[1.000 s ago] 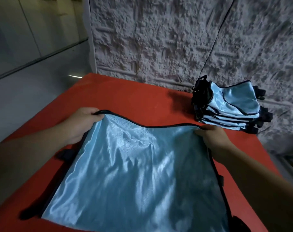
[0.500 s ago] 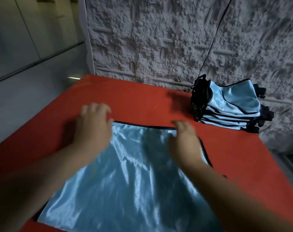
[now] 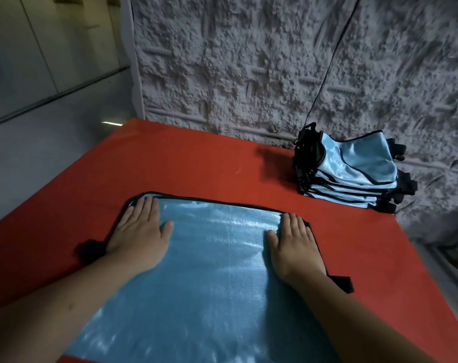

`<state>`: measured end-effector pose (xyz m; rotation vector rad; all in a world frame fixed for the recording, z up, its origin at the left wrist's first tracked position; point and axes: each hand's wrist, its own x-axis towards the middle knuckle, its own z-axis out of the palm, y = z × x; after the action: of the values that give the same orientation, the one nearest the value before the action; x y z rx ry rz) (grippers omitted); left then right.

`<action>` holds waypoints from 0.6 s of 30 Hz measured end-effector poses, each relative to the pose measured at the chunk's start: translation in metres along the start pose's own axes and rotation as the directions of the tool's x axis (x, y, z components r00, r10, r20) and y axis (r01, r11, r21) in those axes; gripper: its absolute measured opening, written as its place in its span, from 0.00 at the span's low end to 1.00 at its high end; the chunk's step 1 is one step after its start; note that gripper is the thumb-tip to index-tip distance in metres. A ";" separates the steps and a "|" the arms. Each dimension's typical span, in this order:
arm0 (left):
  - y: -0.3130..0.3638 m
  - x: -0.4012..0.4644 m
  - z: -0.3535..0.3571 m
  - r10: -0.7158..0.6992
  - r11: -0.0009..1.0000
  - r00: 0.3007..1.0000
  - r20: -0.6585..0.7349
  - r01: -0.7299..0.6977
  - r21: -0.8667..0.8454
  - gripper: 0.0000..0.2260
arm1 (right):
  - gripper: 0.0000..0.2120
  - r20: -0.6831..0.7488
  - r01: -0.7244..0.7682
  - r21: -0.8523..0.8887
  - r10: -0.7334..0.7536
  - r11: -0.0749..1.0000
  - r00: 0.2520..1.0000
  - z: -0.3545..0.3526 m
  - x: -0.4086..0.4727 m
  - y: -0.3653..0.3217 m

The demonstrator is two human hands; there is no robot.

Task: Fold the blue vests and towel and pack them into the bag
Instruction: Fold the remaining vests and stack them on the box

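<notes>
I count one blue vest (image 3: 212, 271) spread flat at the near edge of the red table (image 3: 196, 166), and one stack of folded vests (image 3: 353, 171) at the far right corner; about five layers show, though I cannot tell the exact number. Two hands lie on the spread vest: left hand (image 3: 141, 237) and right hand (image 3: 294, 244). One dark cable (image 3: 330, 64) runs down the wall.

Under both flat palms lies a vest (image 3: 214, 271) of glossy, satin-like blue cloth that catches the light in streaks, edged with matt black binding. The table (image 3: 196, 163) beyond the fingers is smooth, matt red. Past the right hand (image 3: 294, 244), the stack of folded vests (image 3: 353, 169) shows the same sheen. The wall (image 3: 249, 61) behind is rough, pitted grey.
</notes>
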<state>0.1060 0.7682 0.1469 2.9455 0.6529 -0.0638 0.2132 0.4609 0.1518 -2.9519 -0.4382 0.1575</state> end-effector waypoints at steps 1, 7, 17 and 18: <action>0.001 0.000 -0.001 0.004 1.000 1.000 -0.004 -0.004 0.001 0.30 | 0.34 -0.008 -0.013 -0.011 0.012 1.000 1.000 0.002 0.001 -0.002; -0.003 0.003 -0.004 0.137 0.990 0.989 0.064 -0.140 0.037 0.25 | 0.28 0.073 -0.077 -0.011 0.078 0.997 0.994 -0.008 0.007 -0.010; -0.007 -0.010 0.009 0.117 0.993 0.990 -0.076 -0.120 -0.024 0.28 | 0.29 0.009 -0.007 -0.021 0.007 1.000 1.000 0.009 -0.020 -0.021; -0.005 -0.009 0.007 0.128 0.992 0.991 -0.044 -0.128 -0.006 0.26 | 0.28 0.014 -0.005 -0.046 0.006 0.999 1.000 0.008 -0.019 -0.023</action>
<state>0.0954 0.7683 0.1403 2.9802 0.4663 0.0148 0.1875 0.4783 0.1492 -2.9995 -0.4414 0.1706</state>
